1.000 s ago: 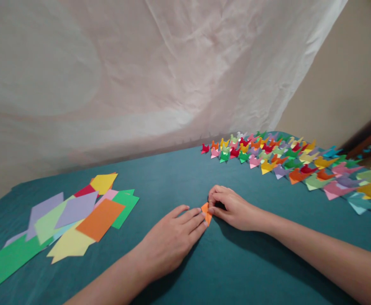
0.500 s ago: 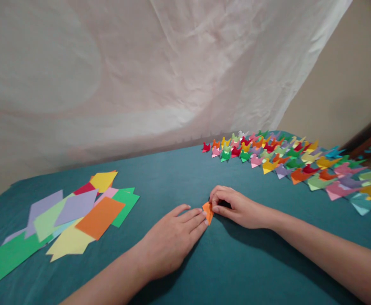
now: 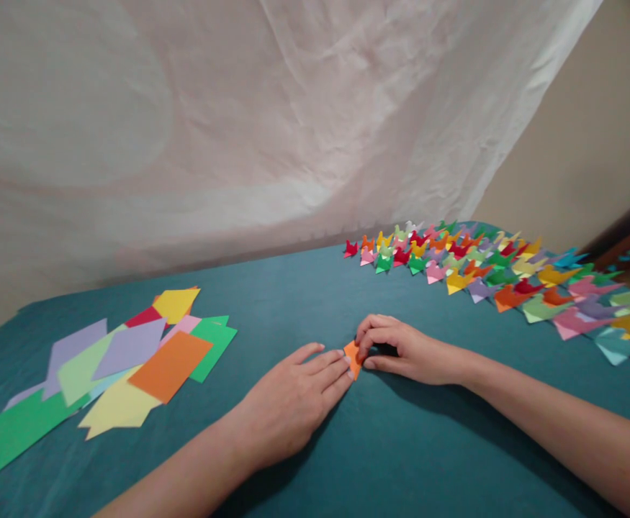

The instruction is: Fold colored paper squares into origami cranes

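Observation:
A small folded orange paper piece point(image 3: 353, 357) lies on the teal table point(image 3: 412, 446) between my two hands. My left hand point(image 3: 293, 399) lies flat, palm down, fingers stretched out, and its fingertips press the paper's left edge. My right hand point(image 3: 401, 350) has its fingers curled and pinched on the paper's right side. Most of the paper is hidden under my fingers.
Loose coloured paper sheets point(image 3: 125, 363) are spread at the left of the table. Several rows of small folded paper figures point(image 3: 487, 270) in many colours stand at the back right. A white cloth point(image 3: 239, 122) hangs behind the table.
My right fingers have shifted slightly on the orange paper, curling tighter over its edge. My left hand has stayed flat in place.

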The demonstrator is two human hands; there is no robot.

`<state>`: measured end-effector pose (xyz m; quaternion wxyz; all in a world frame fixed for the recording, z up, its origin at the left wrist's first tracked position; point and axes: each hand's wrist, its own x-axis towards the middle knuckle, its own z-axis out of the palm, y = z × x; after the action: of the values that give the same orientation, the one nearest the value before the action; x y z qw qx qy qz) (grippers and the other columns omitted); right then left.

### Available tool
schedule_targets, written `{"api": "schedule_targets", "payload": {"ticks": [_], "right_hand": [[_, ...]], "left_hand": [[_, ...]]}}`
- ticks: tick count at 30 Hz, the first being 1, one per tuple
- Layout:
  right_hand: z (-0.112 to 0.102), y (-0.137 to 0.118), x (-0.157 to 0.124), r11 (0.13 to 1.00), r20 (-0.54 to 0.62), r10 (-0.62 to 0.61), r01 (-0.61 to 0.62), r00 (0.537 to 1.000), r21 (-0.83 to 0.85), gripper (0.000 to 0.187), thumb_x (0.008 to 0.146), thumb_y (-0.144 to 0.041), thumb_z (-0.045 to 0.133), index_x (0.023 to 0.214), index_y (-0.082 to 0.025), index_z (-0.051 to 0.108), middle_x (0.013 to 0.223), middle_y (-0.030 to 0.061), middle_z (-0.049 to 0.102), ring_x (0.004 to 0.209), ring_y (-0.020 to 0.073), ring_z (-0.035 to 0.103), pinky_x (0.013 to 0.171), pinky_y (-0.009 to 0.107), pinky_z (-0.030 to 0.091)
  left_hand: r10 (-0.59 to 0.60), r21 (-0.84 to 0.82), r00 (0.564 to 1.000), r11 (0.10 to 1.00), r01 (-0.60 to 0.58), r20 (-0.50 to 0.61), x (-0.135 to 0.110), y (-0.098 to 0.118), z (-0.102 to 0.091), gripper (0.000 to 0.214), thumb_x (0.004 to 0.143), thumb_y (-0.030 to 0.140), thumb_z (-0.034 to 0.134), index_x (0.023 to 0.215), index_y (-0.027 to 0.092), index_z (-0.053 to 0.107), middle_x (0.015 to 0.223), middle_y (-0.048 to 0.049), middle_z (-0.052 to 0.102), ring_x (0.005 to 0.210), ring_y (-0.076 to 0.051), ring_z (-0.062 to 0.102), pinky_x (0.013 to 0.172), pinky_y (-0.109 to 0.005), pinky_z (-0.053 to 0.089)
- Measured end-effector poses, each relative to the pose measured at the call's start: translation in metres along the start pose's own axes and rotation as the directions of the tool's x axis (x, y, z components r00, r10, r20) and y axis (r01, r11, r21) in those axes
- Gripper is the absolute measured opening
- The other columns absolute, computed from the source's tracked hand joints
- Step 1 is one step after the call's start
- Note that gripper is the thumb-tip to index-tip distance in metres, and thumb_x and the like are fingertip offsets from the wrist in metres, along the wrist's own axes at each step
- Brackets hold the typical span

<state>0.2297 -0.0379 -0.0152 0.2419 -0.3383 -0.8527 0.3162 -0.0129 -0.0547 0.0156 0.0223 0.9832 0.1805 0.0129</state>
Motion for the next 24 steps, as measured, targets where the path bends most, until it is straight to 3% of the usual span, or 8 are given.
{"api": "schedule_targets", "payload": {"ticks": [10,24], "right_hand": [[0.000,0.000,0.003,0.999,0.004,0.022,-0.022,1.000,0.049,0.010,0.086,-0.024,0.057,0.084,-0.019,0.066,0.093,0.0041,0.059,0.087,0.0142,0.057,0.082,0.029,0.044],[0.012,-0.002,0.008,0.988,-0.113,0.074,-0.089,0.991,-0.129,0.008,0.083,-0.015,0.055,0.076,-0.017,0.058,0.082,0.0036,0.061,0.077,0.0151,0.055,0.073,0.029,0.042]], "left_hand": [[0.019,0.015,0.999,1.000,-0.018,-0.029,0.001,-0.002,0.000,0.042,0.088,0.015,0.037,0.130,0.018,0.044,0.131,-0.0094,0.051,0.122,-0.020,0.045,0.104,-0.039,0.027],[0.086,0.029,0.996,0.996,-0.086,-0.005,0.002,-0.008,-0.005,0.042,0.085,0.013,0.041,0.126,0.018,0.046,0.129,-0.0083,0.053,0.125,-0.020,0.042,0.107,-0.037,0.023]]}}
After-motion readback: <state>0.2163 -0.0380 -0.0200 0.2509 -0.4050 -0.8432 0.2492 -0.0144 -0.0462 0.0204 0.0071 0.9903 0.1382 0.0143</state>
